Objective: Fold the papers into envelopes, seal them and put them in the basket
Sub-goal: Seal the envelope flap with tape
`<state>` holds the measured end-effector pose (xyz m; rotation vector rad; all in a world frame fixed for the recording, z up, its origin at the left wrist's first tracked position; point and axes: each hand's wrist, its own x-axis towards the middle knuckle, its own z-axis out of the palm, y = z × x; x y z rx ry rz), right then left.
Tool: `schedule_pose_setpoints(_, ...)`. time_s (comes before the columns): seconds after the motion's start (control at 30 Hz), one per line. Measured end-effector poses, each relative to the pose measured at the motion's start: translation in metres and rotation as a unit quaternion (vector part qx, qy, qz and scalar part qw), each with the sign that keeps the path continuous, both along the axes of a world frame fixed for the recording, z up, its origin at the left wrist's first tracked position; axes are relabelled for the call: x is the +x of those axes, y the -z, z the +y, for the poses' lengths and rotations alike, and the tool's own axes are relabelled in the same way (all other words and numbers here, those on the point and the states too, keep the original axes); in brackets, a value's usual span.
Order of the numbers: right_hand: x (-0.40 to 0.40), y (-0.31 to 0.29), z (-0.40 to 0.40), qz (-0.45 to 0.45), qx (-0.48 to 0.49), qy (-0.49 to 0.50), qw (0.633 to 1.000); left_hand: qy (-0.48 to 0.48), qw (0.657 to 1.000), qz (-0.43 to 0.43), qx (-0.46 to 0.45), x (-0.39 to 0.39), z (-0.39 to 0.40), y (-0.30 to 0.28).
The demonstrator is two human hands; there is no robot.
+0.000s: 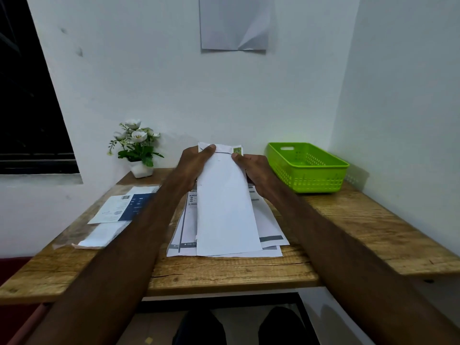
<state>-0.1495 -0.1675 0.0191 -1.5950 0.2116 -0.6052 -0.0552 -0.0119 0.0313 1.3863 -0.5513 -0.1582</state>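
Our left hand (196, 161) and right hand (251, 168) pinch the folded paper (225, 202) at its far end, steadying the flap for sealing above the bench (348, 220).

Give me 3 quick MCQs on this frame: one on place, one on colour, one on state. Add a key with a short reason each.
1. Where does the basket stand?
A. far right of the table, by the wall corner
B. far left, next to the flowers
C. on the floor under the table

2. What colour is the basket?
A. blue
B. green
C. white

3. What are the hands doing with the folded paper?
A. both hands grip its far end
B. only the left hand touches it
C. neither hand touches it

Key:
1 A: it sits at the right end of the table, while the flower pot is on the left.
2 B: its plastic walls are bright green.
3 A: the left hand and the right hand each grip a side of the top edge, over the stack of printed sheets.
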Motion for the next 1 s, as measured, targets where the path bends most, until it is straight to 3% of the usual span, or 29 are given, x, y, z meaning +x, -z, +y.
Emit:
schedule_pose_setpoints(0.27, -0.003, -0.001, 0.003, -0.001, 0.037, -0.024, 0.999, -0.039, 0.999, 0.012, 0.006, -0.001, 0.003, 0.000)
schedule_pose_setpoints(0.53, 0.003, 0.000, 0.004, -0.012, -0.022, 0.032, 0.999, -0.037, 0.999, 0.023, -0.005, -0.007, 0.003, -0.003)
schedule_pose_setpoints(0.77, 0.000, -0.002, -0.004, -0.005, 0.042, -0.067, 0.997, -0.032, 0.998, 0.055, -0.012, -0.007, 0.005, -0.007)
schedule_pose_setpoints(1.0, -0.003, -0.005, -0.007, 0.015, 0.030, -0.028, 0.999, -0.037, 0.998, 0.046, 0.001, -0.009, 0.005, -0.010)
